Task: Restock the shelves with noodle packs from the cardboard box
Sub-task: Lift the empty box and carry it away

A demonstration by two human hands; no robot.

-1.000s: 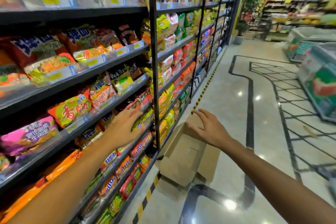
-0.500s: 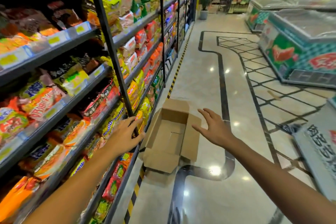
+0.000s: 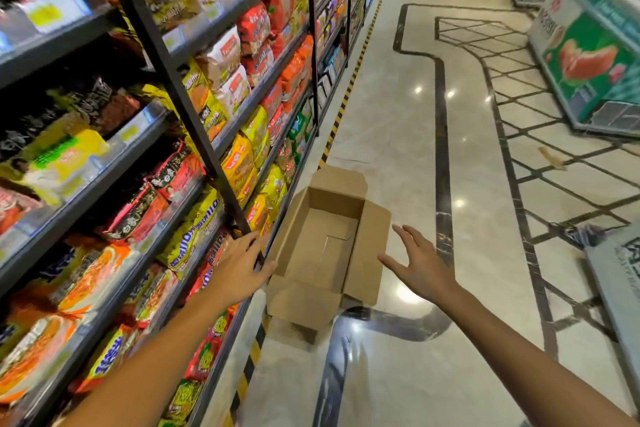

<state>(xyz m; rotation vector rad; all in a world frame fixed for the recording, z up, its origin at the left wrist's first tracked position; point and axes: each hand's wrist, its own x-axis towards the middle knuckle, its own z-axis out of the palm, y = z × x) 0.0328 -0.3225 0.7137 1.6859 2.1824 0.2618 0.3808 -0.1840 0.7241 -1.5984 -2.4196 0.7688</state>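
I reach both spread, empty hands, left hand [image 3: 239,262] and right hand [image 3: 420,265], toward the box [image 3: 329,246] (bare inside) at twelve o'clock, probably to lift it.

Left arm: bare, stretched forward and slightly inward.
Left hand [image 3: 242,262]: palm down, fingers straight and together, gripping nothing.
Right arm: bare, extended forward from the lower right.
Right hand [image 3: 420,265]: fingers spread and relaxed, thumb out, holding nothing.
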